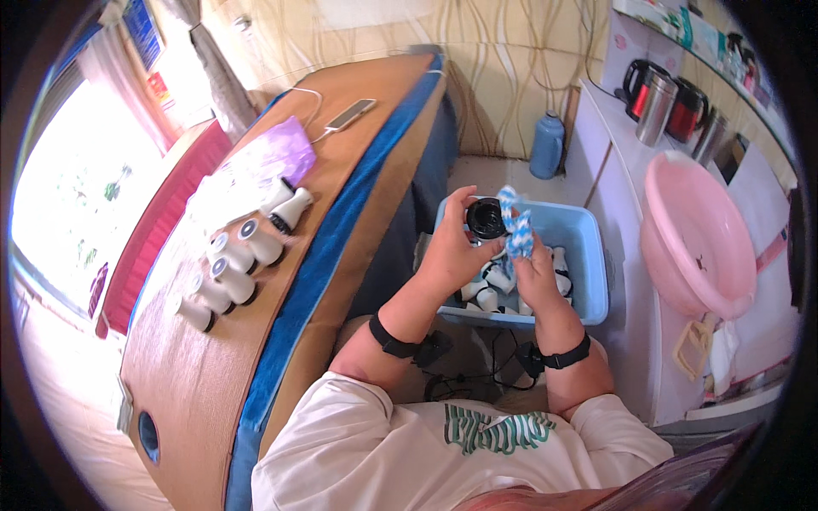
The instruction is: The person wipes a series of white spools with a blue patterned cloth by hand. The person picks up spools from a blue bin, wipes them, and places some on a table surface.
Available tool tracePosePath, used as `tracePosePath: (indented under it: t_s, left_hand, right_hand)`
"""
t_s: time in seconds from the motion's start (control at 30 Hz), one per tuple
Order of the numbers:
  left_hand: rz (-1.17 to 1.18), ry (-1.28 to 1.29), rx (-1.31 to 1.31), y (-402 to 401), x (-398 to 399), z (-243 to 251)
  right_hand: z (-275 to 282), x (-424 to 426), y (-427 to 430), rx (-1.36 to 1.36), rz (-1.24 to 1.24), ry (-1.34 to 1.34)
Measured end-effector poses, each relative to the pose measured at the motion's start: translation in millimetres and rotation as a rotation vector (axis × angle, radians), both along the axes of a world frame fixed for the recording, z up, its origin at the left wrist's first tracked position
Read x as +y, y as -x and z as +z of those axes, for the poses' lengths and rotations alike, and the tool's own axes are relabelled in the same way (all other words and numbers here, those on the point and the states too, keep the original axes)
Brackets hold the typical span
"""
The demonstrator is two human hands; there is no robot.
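My left hand [455,246] grips a round black plastic part [486,218] with a hollow middle. In my right hand [535,271] is a blue-and-white checked cloth [517,230], held up against the right side of the black part. Both hands are above a light blue plastic basin [594,255], where several white and black parts [487,299] lie; the hands hide some of them. To the left, several white bottle-shaped pieces with black ends [234,281] stand or lie on a brown-topped massage table [307,255].
A smartphone [350,116] on a cable and a purple plastic bag [287,150] lie on the massage table. A blue thermos flask [547,145] stands on the floor by the wall. At right, a pink basin [696,236] leans beside the counter with kettles [687,112] and a steel flask [657,110].
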State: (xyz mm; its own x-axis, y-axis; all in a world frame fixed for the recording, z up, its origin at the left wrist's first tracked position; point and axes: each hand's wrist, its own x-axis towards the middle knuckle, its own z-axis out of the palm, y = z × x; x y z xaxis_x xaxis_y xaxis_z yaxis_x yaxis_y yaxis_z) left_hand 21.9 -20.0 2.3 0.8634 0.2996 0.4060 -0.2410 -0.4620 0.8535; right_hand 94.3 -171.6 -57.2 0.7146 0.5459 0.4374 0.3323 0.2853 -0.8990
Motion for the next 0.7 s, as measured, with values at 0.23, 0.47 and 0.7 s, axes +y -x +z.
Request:
tracePosePath:
  t_s: [0.23, 0.47, 0.7]
  left_hand:
    - [0.198, 0.180, -0.322, 71.8, 58.9, 41.0]
    - [0.325, 0.788, -0.605, 159.3, 81.1, 90.7]
    - [0.255, 1.079, -0.825, 232.8, 149.5, 77.0]
  right_hand:
    - [43.4, 51.3, 48.7, -0.070, 0.273, 0.089]
    - [123.5, 136.1, 114.5, -0.768, 0.349, -0.006]
    - [160.3, 204.3, 184.8, -0.754, 0.473, -0.110]
